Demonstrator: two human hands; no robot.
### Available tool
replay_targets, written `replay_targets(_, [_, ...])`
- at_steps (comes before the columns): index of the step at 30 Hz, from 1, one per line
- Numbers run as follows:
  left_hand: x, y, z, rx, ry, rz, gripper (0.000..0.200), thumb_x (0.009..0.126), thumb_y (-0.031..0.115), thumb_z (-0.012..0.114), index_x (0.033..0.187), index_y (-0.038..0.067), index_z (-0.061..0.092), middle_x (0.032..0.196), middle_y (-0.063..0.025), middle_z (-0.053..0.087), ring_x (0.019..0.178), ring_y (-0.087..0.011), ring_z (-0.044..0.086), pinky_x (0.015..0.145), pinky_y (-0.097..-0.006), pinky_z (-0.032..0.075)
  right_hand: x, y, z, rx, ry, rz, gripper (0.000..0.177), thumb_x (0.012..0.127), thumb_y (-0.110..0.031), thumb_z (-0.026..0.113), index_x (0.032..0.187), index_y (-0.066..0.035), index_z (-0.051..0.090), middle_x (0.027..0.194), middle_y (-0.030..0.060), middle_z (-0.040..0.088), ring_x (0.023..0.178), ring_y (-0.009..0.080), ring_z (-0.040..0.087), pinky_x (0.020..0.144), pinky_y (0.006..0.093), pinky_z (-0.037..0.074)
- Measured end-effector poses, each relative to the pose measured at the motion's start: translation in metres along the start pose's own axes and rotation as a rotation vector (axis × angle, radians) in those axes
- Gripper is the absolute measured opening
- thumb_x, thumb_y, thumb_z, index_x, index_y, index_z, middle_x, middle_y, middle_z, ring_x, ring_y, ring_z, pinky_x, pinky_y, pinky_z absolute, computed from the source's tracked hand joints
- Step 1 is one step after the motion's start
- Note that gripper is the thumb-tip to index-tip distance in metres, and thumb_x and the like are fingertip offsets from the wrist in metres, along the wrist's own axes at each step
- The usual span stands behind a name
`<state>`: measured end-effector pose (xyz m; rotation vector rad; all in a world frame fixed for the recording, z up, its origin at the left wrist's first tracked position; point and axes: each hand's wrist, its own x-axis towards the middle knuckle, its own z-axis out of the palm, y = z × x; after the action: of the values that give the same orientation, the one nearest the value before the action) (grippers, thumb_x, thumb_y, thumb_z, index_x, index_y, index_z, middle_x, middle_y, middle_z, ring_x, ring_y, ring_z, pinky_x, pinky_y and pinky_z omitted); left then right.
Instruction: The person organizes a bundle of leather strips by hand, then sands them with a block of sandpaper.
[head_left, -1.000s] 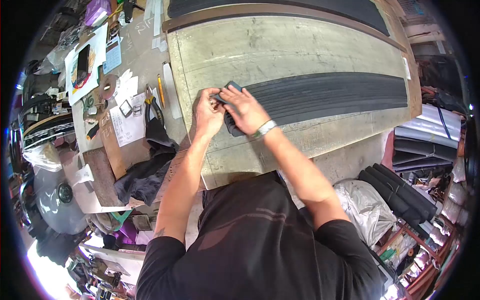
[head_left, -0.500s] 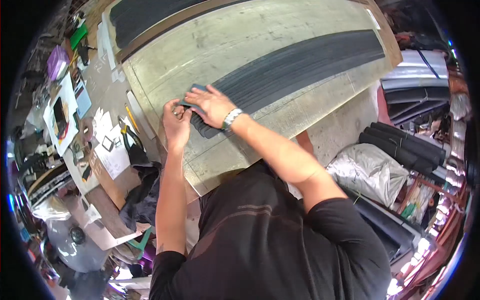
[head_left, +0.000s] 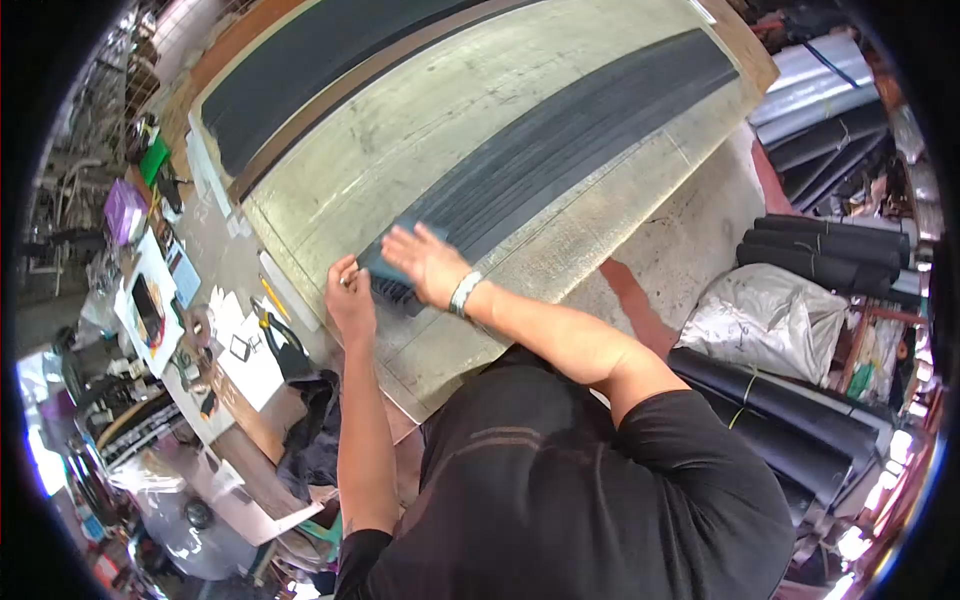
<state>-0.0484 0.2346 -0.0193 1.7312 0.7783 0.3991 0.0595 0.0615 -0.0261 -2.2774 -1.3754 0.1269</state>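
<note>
A long row of dark strips, laid side by side, runs diagonally across the pale worktable. At the near left end of the strips, my left hand has its thumb and fingers pinched on the tip of a dark strip. My right hand, with a metal watch on its wrist, lies over the same end with fingers stretched out, slightly smeared by motion. It covers part of the strips' ends.
Another dark panel lies along the table's far side, beside a brown strip. Left of the table are pliers, a yellow pencil and papers. Black rolls and a silvery bag lie to the right.
My right hand has lifted its fingers a little from the strip ends, and the bluish-dark piece under it lies lower along the row. My left hand keeps its pinch; the whole view has shifted.
</note>
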Motion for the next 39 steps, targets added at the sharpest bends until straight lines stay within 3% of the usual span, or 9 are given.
replay_targets(3, [-0.018,0.021,0.006,0.327,0.092,0.03,0.029,0.096,0.005,0.069,0.124,0.0,0.065,0.115,-0.0119,0.07,0.1,-0.0237,0.066,0.09,-0.0373,0.055,-0.004,0.035,-0.028,-0.051,-0.079,0.047,0.068,0.078,-0.003,0.07,0.145,-0.012,0.059,0.157,0.0109,0.053,0.151,0.0316,0.043,0.128,0.0544,0.027])
replay_targets(8, [-0.04,0.009,0.041,0.668,-0.074,0.263,0.059,0.108,0.027,0.045,0.159,-0.001,0.039,0.17,-0.02,0.032,0.16,-0.0379,0.021,0.13,-0.053,0.017,-0.043,0.21,-0.088,-0.491,0.566,0.377,0.03,0.093,-0.013,0.064,0.123,-0.012,0.065,0.133,0.0097,0.065,0.126,0.0373,0.057,0.098,0.057,0.046])
replay_targets(11, [-0.047,-0.001,0.057,0.857,0.04,0.331,0.058,0.109,0.027,0.044,0.159,-0.001,0.039,0.168,-0.0208,0.034,0.159,-0.0386,0.024,0.129,-0.0545,0.017,-0.021,0.152,-0.104,-0.319,0.146,0.593,0.035,0.094,-0.018,0.065,0.129,-0.012,0.062,0.14,0.0129,0.061,0.137,0.0394,0.052,0.109,0.0606,0.042])
replay_targets(16, [-0.045,-0.003,0.059,0.913,0.047,0.328,0.058,0.11,0.026,0.039,0.161,0.0,0.035,0.169,-0.0177,0.033,0.16,-0.0369,0.024,0.13,-0.0536,0.017,-0.037,0.03,-0.014,0.073,0.064,-0.019,0.067,0.079,-0.008,0.074,0.144,-0.011,0.059,0.157,0.012,0.052,0.152,0.037,0.041,0.125,0.0602,0.029])
replay_targets(19, [-0.047,-0.001,0.062,0.932,0.074,0.32,0.058,0.111,0.027,0.039,0.162,0.0,0.034,0.169,-0.0181,0.033,0.159,-0.0371,0.025,0.13,-0.0525,0.018,-0.035,0.099,-0.072,-0.176,-0.031,-0.006,0.071,0.076,-0.002,0.07,0.145,-0.013,0.058,0.157,0.0119,0.052,0.153,0.0361,0.04,0.125,0.0592,0.03])
replay_targets(25, [-0.048,0.0,0.064,0.955,0.13,0.303,0.057,0.109,0.025,0.045,0.16,0.002,0.038,0.168,-0.0164,0.036,0.159,-0.0345,0.027,0.131,-0.0516,0.02,-0.041,0.319,-0.108,-0.607,0.466,0.45,0.028,0.097,-0.016,0.059,0.124,-0.015,0.066,0.128,0.0085,0.067,0.127,0.0348,0.058,0.098,0.0601,0.047])
replay_targets(27, [-0.048,-0.002,0.063,0.951,0.152,0.333,0.055,0.109,0.021,0.044,0.16,0.002,0.039,0.167,-0.0173,0.037,0.158,-0.0355,0.028,0.13,-0.0507,0.022,-0.01,0.245,-0.11,-0.125,0.079,0.505,0.041,0.096,-0.015,0.058,0.136,-0.013,0.062,0.145,0.0145,0.06,0.138,0.0374,0.05,0.108,0.0684,0.041])
replay_targets(32, [-0.052,0.001,0.065,0.927,0.126,0.332,0.053,0.109,0.017,0.042,0.16,0.003,0.04,0.168,-0.0157,0.038,0.158,-0.0353,0.03,0.129,-0.049,0.024,-0.045,0.059,-0.027,0.192,0.099,-0.253,0.054,0.086,-0.009,0.062,0.139,-0.011,0.06,0.15,0.0128,0.055,0.146,0.035,0.046,0.123,0.0589,0.031])
replay_targets(39, [-0.05,0.006,0.067,0.973,0.159,0.258,0.054,0.109,0.021,0.043,0.159,0.004,0.041,0.167,-0.0144,0.039,0.158,-0.0321,0.03,0.13,-0.0478,0.024,-0.079,0.303,-0.15,-0.255,0.338,0.21,0.048,0.086,-0.003,0.063,0.133,-0.01,0.06,0.134,0.0108,0.064,0.124,0.0352,0.057,0.094,0.0538,0.047])
